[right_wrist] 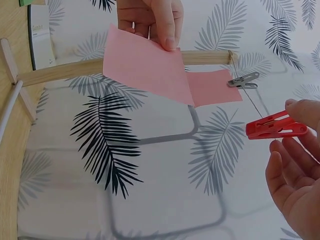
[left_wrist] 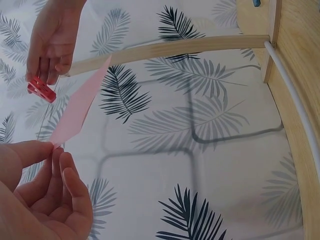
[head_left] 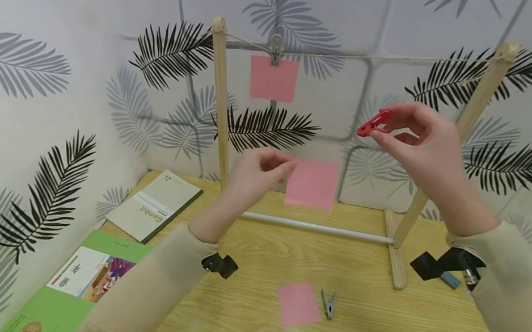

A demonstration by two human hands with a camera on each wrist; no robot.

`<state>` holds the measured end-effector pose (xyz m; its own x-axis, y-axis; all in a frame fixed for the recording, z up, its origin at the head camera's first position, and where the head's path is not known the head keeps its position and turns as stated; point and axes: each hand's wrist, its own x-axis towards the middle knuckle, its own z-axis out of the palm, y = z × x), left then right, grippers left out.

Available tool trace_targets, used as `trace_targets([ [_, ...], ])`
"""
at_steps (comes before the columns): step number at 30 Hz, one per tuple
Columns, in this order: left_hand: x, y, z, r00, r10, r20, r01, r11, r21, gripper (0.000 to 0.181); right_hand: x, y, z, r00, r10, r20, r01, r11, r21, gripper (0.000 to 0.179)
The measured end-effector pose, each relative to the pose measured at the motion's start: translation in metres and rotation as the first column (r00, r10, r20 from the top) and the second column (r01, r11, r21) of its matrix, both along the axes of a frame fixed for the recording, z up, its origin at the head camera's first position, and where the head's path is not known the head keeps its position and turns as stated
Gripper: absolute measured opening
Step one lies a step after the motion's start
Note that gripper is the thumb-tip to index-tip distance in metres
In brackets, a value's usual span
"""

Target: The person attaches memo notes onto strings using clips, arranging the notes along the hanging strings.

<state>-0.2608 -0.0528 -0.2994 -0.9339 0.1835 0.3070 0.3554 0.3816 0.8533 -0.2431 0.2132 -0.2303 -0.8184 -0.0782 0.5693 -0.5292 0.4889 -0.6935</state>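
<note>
Between thumb and fingers my left hand (head_left: 256, 179) pinches a pink paper square (head_left: 312, 184) by its upper left corner, in front of the wooden frame. My right hand (head_left: 428, 150), higher and to the right, holds a red clothespin (head_left: 374, 123) by its handle end. In the right wrist view the red clothespin (right_wrist: 272, 128) is pinched between thumb and fingers, apart from the paper. Above, a string (head_left: 364, 58) runs between two wooden posts. A grey clothespin (head_left: 277, 47) on it clips another pink paper (head_left: 272, 79) near the left post.
On the wooden table lie a third pink paper (head_left: 299, 304) and a grey clothespin (head_left: 328, 304) beside it. A notebook (head_left: 155, 205) and a green book (head_left: 89, 277) lie at the left. A white rod (head_left: 318, 228) joins the posts low down. A blue object (head_left: 450, 279) lies at right.
</note>
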Motion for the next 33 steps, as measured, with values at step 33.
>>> trace_targets([
  [33,-0.020,0.012,0.040,0.996,0.021,-0.089,-0.019,0.999,0.029,0.021,-0.022,-0.013,0.043,0.998,-0.019,0.056,0.025,0.994,-0.108,0.037],
])
